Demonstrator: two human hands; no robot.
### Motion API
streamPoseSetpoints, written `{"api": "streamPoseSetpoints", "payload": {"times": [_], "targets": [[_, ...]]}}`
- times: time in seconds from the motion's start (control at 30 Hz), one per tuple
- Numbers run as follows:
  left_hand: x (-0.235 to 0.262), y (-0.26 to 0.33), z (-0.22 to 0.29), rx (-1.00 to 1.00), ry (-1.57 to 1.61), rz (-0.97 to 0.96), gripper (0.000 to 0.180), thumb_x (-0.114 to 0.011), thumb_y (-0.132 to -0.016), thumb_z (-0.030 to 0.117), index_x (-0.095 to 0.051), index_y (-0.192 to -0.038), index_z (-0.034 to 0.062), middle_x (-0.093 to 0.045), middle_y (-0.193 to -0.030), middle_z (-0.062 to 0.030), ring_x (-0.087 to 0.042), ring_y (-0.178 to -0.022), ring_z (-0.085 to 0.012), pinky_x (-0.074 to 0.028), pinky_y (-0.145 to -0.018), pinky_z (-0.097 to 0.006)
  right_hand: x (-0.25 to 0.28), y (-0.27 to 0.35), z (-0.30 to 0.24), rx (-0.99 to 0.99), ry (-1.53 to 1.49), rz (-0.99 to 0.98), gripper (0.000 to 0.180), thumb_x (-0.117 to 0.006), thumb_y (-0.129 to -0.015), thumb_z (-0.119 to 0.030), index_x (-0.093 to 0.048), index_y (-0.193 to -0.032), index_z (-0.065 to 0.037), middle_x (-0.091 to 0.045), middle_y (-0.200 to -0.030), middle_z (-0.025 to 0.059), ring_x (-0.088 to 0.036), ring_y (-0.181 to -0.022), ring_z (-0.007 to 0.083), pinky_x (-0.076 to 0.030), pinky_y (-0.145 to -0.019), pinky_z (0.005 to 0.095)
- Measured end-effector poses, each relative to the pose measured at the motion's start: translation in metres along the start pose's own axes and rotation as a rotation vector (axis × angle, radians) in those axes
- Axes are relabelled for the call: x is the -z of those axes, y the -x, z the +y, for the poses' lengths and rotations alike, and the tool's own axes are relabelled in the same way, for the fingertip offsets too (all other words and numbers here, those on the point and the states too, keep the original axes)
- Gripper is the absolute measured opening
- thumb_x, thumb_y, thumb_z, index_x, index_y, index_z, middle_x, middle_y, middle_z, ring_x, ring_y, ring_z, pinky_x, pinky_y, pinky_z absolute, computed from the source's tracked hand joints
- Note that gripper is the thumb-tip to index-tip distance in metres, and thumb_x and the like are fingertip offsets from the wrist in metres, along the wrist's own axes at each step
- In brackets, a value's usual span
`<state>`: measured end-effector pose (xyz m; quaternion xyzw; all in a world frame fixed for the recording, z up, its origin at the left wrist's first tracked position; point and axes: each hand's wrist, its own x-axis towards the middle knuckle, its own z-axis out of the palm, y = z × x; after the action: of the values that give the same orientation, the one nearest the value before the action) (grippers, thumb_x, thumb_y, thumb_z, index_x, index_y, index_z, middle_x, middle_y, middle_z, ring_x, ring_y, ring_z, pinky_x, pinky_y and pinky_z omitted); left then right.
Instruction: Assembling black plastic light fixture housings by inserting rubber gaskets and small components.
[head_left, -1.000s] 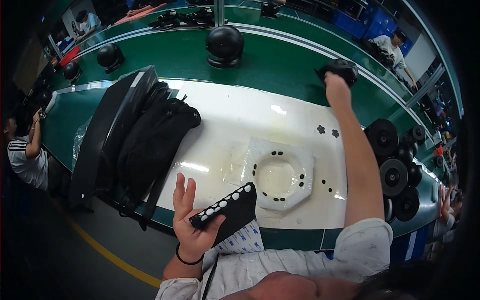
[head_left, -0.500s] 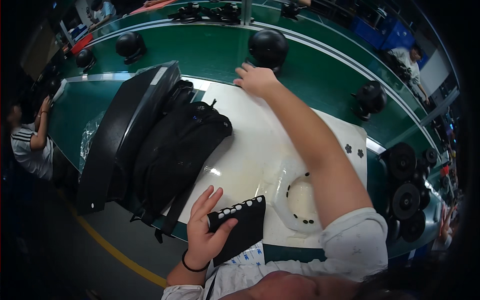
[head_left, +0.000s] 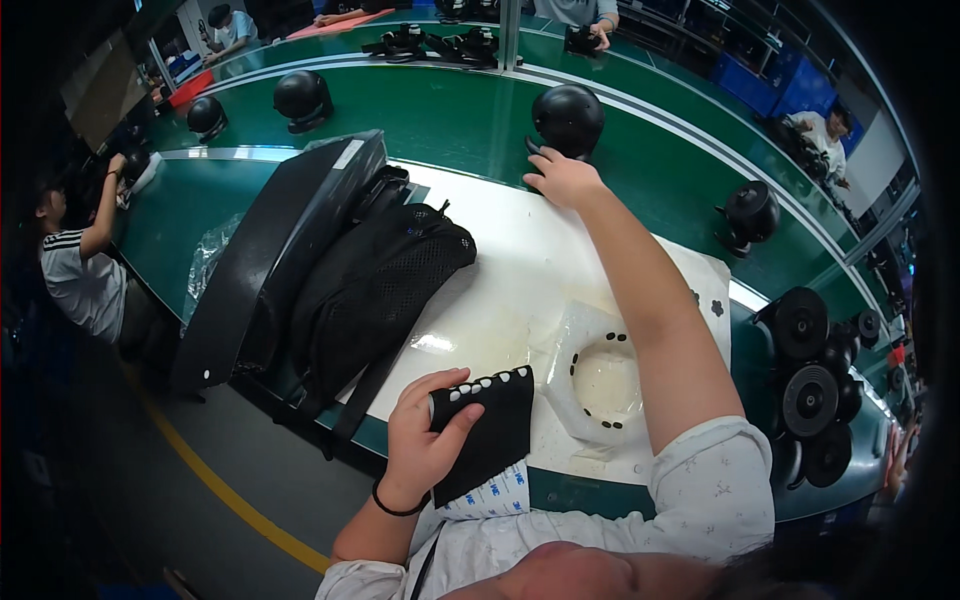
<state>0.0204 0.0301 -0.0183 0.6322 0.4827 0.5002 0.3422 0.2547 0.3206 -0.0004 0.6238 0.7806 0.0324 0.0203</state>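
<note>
My left hand (head_left: 425, 440) grips a black sheet with a row of small white pads (head_left: 490, 425) near the front edge of the white worktop (head_left: 510, 270). My right arm stretches far across the worktop. My right hand (head_left: 565, 180) rests on the base of a black dome-shaped speaker (head_left: 568, 120) standing on the green conveyor belt (head_left: 440, 115). A white octagonal fixture with a ring of dark holes (head_left: 600, 375) lies on the worktop between my arms.
A black bag and a long black case (head_left: 330, 260) lie on the worktop's left. More dome speakers (head_left: 302, 98) sit on the belt. Round speaker drivers (head_left: 810, 370) are stacked at right. Other people work at left and beyond the belt.
My right arm swung from the far right of the belt to the dome speaker straight ahead. My left hand closed its fingers around the black sheet.
</note>
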Motion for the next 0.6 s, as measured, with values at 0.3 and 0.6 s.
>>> {"api": "streamPoseSetpoints", "payload": {"times": [0.3, 0.6], "targets": [[-0.002, 0.004, 0.002, 0.014, 0.061, -0.017, 0.025, -0.066, -0.072, 0.008, -0.06, -0.095, -0.0009, -0.061, -0.095, -0.0125, -0.057, -0.088, -0.0214, -0.043, -0.078, -0.028, 0.007, 0.006, 0.009, -0.31, 0.04, 0.15, 0.064, -0.051, -0.079, -0.049, -0.032, -0.132, -0.016, -0.047, -0.117, 0.0202, -0.053, -0.102, 0.0291, -0.045, -0.079, 0.0375], [0.004, 0.039, 0.027, -0.29, 0.25, -0.024, 0.019, -0.064, -0.068, -0.004, -0.057, -0.086, -0.0034, -0.062, -0.079, -0.0152, -0.061, -0.069, -0.0212, -0.047, -0.065, -0.028, 0.088, 0.204, 0.046, -0.148, -1.536, 0.322, 0.026, -0.053, -0.084, -0.03, -0.055, -0.089, -0.005, -0.054, -0.066, 0.0012, -0.047, -0.055, 0.0064, -0.034, -0.049, 0.0196]]}}
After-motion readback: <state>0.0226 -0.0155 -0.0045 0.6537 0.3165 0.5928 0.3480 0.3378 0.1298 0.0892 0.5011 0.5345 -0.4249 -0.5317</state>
